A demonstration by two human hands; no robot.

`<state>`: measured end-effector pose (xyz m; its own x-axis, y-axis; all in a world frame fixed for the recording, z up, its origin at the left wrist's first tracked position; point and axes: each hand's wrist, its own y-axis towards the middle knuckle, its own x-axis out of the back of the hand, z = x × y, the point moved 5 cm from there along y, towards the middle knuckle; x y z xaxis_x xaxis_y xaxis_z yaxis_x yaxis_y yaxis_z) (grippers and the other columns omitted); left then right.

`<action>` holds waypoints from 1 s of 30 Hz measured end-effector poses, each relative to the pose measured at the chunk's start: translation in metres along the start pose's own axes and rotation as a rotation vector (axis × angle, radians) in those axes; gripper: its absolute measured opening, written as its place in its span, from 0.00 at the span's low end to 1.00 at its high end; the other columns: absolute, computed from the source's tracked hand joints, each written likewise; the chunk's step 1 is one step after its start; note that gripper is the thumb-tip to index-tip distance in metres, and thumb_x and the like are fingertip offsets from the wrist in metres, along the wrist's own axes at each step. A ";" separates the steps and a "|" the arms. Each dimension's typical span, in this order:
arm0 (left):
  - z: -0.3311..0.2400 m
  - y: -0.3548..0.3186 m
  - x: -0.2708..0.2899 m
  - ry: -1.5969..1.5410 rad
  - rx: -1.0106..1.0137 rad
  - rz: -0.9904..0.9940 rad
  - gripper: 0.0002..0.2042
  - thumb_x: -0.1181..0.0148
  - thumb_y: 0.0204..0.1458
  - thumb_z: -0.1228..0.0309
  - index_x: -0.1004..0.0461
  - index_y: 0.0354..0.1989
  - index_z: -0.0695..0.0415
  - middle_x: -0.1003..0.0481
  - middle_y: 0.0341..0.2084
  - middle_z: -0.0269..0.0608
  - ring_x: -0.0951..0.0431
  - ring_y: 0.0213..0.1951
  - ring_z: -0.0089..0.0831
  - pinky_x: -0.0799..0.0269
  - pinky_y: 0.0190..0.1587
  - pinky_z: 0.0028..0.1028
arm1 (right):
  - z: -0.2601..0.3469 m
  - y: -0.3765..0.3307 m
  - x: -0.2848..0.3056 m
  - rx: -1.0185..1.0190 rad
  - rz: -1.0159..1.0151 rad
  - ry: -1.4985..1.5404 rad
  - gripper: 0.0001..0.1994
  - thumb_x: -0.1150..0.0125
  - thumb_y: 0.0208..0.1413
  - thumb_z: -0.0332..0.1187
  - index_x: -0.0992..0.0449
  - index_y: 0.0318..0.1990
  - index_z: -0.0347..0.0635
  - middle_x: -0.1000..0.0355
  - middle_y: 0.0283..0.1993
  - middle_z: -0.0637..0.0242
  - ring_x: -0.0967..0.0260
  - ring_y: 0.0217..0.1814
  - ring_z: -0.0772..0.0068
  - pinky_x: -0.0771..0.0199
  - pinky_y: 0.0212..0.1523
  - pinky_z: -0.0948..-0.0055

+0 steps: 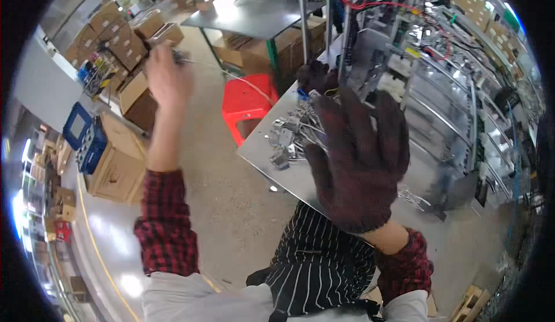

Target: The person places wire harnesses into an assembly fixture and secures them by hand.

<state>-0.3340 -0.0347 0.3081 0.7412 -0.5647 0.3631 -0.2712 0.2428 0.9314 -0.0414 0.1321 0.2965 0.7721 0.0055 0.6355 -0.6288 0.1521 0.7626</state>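
Observation:
My left hand (167, 76) is bare and raised over the floor at the left, smeared by motion. Its fingers appear closed on a small dark piece, from which a thin pale cable (231, 71) trails to the right, across the red stool. My right hand (364, 166) wears a dark maroon knitted glove. Its fingers are spread above the metal worktable, with nothing visible in them. Just beyond it lies a heap of small metal parts with grey cables (289, 134), partly hidden by the glove. Another dark glove or dark bundle (318, 76) rests at the table's far corner.
A red plastic stool (245, 99) stands beyond the worktable (254, 148). A metal-framed machine (439, 96) with red tubing fills the right side. Behind are a green-legged table (263, 18) and cardboard boxes (121, 39). A blue open case (89, 140) sits on a carton (118, 171) at the left.

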 end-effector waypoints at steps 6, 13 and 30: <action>-0.058 -0.026 -0.016 -0.146 0.249 0.196 0.17 0.38 0.43 0.69 0.28 0.44 0.54 0.28 0.38 0.47 0.25 0.39 0.49 0.29 0.41 0.43 | -0.020 0.018 -0.003 0.032 0.147 -0.485 0.25 0.47 0.53 0.38 0.35 0.60 0.47 0.37 0.60 0.57 0.44 0.63 0.53 0.45 0.61 0.49; -0.236 -0.006 -0.002 -0.411 0.081 0.206 0.16 0.38 0.42 0.68 0.27 0.43 0.53 0.27 0.39 0.46 0.24 0.38 0.49 0.28 0.39 0.41 | -0.046 -0.004 0.015 0.090 0.150 -0.731 0.26 0.51 0.57 0.40 0.38 0.62 0.43 0.32 0.52 0.52 0.34 0.51 0.52 0.34 0.49 0.53; -0.276 -0.116 0.011 -0.841 -0.831 1.077 0.16 0.38 0.48 0.65 0.31 0.42 0.59 0.30 0.35 0.47 0.29 0.42 0.48 0.32 0.42 0.42 | -0.216 -0.185 0.128 -0.161 0.457 -0.153 0.18 0.38 0.46 0.37 0.23 0.47 0.55 0.24 0.34 0.65 0.25 0.35 0.57 0.26 0.35 0.60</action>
<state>-0.1247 0.1485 0.1969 -0.1754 -0.0401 0.9837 0.1827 0.9805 0.0725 0.1936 0.3185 0.2101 0.3916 -0.0355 0.9195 -0.8676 0.3186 0.3818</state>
